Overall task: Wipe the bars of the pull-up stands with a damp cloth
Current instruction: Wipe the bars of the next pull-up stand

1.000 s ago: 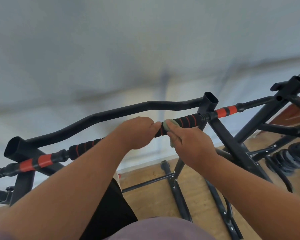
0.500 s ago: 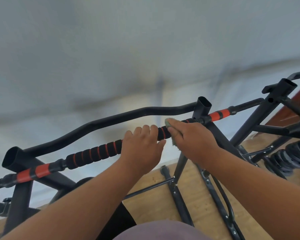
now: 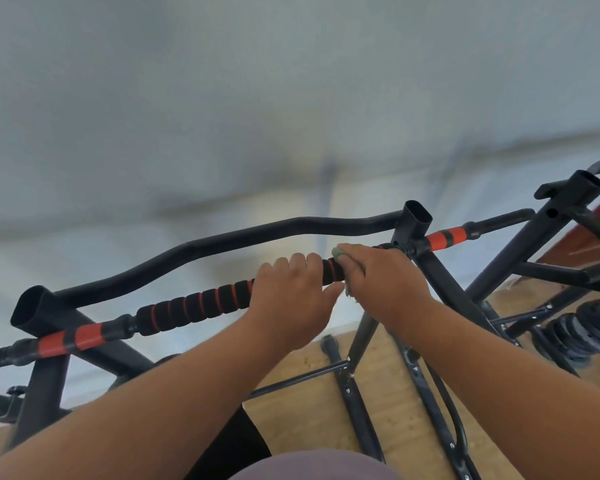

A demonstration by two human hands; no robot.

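The pull-up bar runs across the view, padded in black foam with thin red rings and orange bands near both ends. My left hand grips the foam at its middle, fingers curled over the top. Just to its right, my right hand holds a grey-green cloth wrapped round the bar, close to the right upright post. Most of the cloth is hidden under the fingers; a frayed bit hangs below the palm.
A curved black bar runs behind the padded one. The left post and a second stand at the right flank it. Stacked black weight plates lie on the wooden floor among the base struts.
My right hand has slid the cloth to the right along the bar toward the post. My left hand followed to the right and now grips the foam from over the top.
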